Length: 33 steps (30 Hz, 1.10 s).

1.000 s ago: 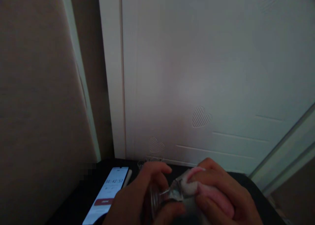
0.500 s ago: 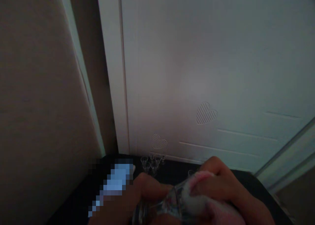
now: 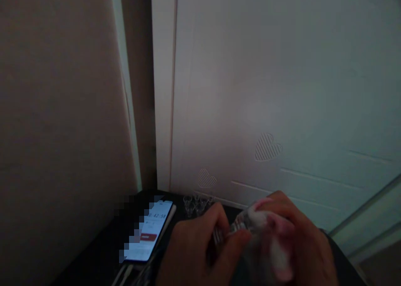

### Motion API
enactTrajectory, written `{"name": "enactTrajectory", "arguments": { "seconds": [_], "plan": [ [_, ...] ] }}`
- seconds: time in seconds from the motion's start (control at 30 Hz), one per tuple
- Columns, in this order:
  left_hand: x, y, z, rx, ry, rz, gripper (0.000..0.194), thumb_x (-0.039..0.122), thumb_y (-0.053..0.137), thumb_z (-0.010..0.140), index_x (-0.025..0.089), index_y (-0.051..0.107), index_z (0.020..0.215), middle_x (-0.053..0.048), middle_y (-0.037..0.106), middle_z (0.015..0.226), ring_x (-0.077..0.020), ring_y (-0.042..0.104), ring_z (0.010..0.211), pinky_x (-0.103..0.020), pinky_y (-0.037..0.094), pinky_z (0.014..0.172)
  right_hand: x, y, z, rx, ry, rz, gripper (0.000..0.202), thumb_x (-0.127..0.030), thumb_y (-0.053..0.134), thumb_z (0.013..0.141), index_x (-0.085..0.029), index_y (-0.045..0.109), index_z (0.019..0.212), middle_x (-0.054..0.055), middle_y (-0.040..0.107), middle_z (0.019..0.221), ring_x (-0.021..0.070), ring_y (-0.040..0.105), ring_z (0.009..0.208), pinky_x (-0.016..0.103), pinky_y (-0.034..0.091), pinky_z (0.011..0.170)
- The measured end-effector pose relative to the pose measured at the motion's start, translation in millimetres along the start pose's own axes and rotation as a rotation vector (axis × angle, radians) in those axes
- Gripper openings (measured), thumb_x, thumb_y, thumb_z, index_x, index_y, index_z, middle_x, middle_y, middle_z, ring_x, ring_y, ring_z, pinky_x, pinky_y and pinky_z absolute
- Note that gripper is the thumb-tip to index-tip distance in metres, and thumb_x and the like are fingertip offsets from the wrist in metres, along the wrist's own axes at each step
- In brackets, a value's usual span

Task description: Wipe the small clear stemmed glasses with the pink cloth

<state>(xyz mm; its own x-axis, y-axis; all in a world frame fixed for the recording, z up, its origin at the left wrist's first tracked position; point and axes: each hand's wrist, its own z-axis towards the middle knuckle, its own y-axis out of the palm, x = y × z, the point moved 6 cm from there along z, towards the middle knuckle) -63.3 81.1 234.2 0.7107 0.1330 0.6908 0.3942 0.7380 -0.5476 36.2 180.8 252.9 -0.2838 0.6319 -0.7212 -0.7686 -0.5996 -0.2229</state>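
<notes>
At the bottom centre, my left hand (image 3: pixel 196 248) is closed round a clear glass object (image 3: pixel 239 225), of which only a small shiny part shows between the hands. My right hand (image 3: pixel 303 236) grips a pink and white cloth (image 3: pixel 272 240), bunched against the right side of the glass object. The two hands are close together, and their lower parts run out of the frame. Several small clear glasses (image 3: pixel 199 206) stand on the dark table just beyond my left hand.
A lit phone (image 3: pixel 150 231) lies on the dark table (image 3: pixel 94 256) left of my left hand, with a white cable (image 3: pixel 125 274) below it. Behind the table rises a white panel (image 3: pixel 250 89) with embossed hearts. A brownish wall (image 3: pixel 56 110) is on the left.
The view has shifted, so more of the phone shows. My left hand has turned and its fingers have come closer to the cloth. Less of the glass object is visible.
</notes>
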Motion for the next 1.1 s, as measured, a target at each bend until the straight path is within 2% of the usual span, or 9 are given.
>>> {"name": "enactTrajectory", "arguments": {
  "seconds": [0.07,0.13,0.23,0.3,0.37,0.47,0.57,0.87,1.1],
  "plan": [
    [-4.4,13.0,2.3,-0.022,-0.004,0.065,0.037,0.049,0.044,0.075,0.019,0.046,0.054,0.002,0.049,0.044,-0.0101,0.046,0.043,-0.022,0.028,0.044,22.9,0.1,-3.2,0.152,0.074,0.017,0.029,-0.029,0.033,0.085,-0.02,0.057,0.072,0.001,0.054,0.07,0.0094,0.05,0.062,0.019,0.039,0.052],
    [-15.2,27.6,4.7,-0.07,-0.038,0.119,0.037,0.05,0.042,0.076,0.019,0.049,0.058,0.001,0.052,0.048,-0.011,0.046,0.045,-0.023,0.026,0.045,52.5,8.5,-10.1,0.221,0.172,0.051,0.024,-0.029,0.037,0.084,-0.018,0.053,0.07,-0.002,0.048,0.064,0.0079,0.045,0.057,0.018,0.036,0.051],
    [-42.2,51.9,3.7,-0.156,-0.086,0.099,0.038,0.051,0.042,0.076,0.018,0.05,0.058,0.002,0.051,0.049,-0.011,0.046,0.048,-0.023,0.024,0.047,93.4,22.7,-30.7,0.22,0.213,0.071,0.027,-0.031,0.033,0.085,-0.017,0.051,0.07,-0.002,0.046,0.065,0.0085,0.044,0.06,0.02,0.035,0.056],
    [-65.5,74.2,-4.4,-0.261,-0.111,0.009,0.038,0.049,0.043,0.076,0.017,0.048,0.057,0.002,0.05,0.049,-0.0103,0.045,0.049,-0.021,0.025,0.047,118.2,27.9,-53.0,0.195,0.245,0.032,0.027,-0.031,0.034,0.085,-0.017,0.05,0.07,-0.002,0.045,0.065,0.0084,0.043,0.061,0.02,0.034,0.057],
    [-91.9,94.4,-17.3,-0.29,-0.153,-0.047,0.038,0.049,0.043,0.075,0.016,0.047,0.058,0.003,0.047,0.047,-0.0098,0.045,0.05,-0.02,0.026,0.048,138.9,31.7,-78.2,0.159,0.281,0.012,0.025,-0.03,0.035,0.085,-0.017,0.049,0.069,-0.002,0.044,0.066,0.0085,0.043,0.062,0.02,0.033,0.058],
    [-124.9,122.0,-38.6,-0.321,-0.15,-0.089,0.04,0.051,0.044,0.074,0.015,0.048,0.059,0.004,0.045,0.051,-0.0089,0.043,0.052,-0.02,0.028,0.051,159.5,36.6,-108.5,0.132,0.314,-0.017,0.021,-0.029,0.038,0.085,-0.017,0.052,0.075,0.0,0.048,0.074,0.0097,0.046,0.071,0.021,0.035,0.066],
    [-148.6,139.0,-51.6,-0.347,-0.191,-0.152,0.04,0.051,0.042,0.075,0.015,0.048,0.06,0.004,0.043,0.051,-0.0086,0.041,0.051,-0.02,0.028,0.05,171.3,43.9,-120.1,0.106,0.364,0.003,0.023,-0.028,0.036,0.085,-0.017,0.052,0.072,0.0,0.047,0.073,0.0097,0.045,0.07,0.022,0.035,0.066],
    [-166.6,146.2,-52.0,-0.277,-0.216,-0.259,0.033,0.047,0.045,0.076,0.016,0.046,0.063,0.005,0.04,0.051,-0.0076,0.04,0.05,-0.019,0.029,0.051,181.7,46.8,-111.6,0.11,0.435,0.081,0.023,-0.03,0.04,0.083,-0.017,0.058,0.077,0.002,0.048,0.087,0.0112,0.047,0.082,0.022,0.036,0.074],
    [-173.3,133.6,-53.4,-0.172,-0.248,-0.229,0.035,0.042,0.038,0.081,0.016,0.04,0.058,0.005,0.033,0.051,-0.0075,0.035,0.05,-0.02,0.028,0.051,184.3,58.3,-113.1,-0.063,0.499,0.099,0.025,-0.029,0.044,0.081,-0.016,0.059,0.066,-0.001,0.045,0.071,0.0092,0.045,0.067,0.021,0.035,0.061]
  ]
}}
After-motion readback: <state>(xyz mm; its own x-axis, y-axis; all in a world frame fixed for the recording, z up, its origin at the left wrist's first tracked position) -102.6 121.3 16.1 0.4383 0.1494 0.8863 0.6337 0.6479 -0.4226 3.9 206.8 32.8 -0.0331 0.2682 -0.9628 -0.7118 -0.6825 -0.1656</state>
